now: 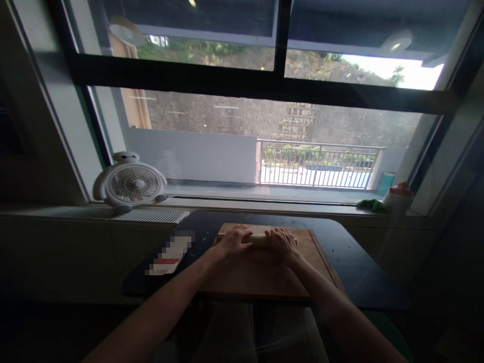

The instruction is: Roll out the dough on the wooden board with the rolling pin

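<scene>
A pale rolling pin (pixel 259 240) lies crosswise near the far part of a wooden board (pixel 257 277). My left hand (pixel 236 237) curls over its left part, fingers bent around the roller. Over the right part, my right hand (pixel 282 240) is closed in the same way, with the fingers pointing forward. A pale, flat patch that looks like dough (pixel 261 229) shows just beyond the pin, partly hidden by it and my hands.
The board rests on a dark table (pixel 363 272) below a wide window. On the sill stand a white fan (pixel 138 184) at left, a green cloth (pixel 371 204) and a bottle with a reddish top (pixel 399 199) at right. A blurred-out flat item (pixel 172 254) lies left of the board.
</scene>
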Available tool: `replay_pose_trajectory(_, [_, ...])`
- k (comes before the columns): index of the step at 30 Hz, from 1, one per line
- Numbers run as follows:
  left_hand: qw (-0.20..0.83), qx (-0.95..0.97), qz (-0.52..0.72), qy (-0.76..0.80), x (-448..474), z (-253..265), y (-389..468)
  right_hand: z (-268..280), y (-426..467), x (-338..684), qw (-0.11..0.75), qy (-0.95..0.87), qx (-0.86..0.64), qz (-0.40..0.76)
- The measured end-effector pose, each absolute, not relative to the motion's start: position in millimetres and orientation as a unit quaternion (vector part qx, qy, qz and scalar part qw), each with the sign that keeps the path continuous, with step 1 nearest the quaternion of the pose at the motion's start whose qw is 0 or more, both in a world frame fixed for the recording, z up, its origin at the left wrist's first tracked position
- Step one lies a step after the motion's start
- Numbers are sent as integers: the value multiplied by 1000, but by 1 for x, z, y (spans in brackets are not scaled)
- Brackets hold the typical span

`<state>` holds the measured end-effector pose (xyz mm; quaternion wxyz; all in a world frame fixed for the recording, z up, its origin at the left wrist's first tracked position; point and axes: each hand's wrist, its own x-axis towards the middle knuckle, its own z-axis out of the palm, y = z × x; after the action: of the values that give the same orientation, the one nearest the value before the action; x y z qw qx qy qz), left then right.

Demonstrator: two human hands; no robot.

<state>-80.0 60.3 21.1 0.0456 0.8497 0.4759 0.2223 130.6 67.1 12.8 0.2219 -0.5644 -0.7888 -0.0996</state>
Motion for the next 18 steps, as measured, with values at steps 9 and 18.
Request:
replay_pose_trajectory(9, [-12, 856, 198, 477, -71, 18, 67, 7, 61, 126, 214, -811, -530, -126])
replay_pose_trajectory(18, [4, 864, 205, 459, -75, 23, 76, 20, 86, 125, 148, -786, -599, -50])
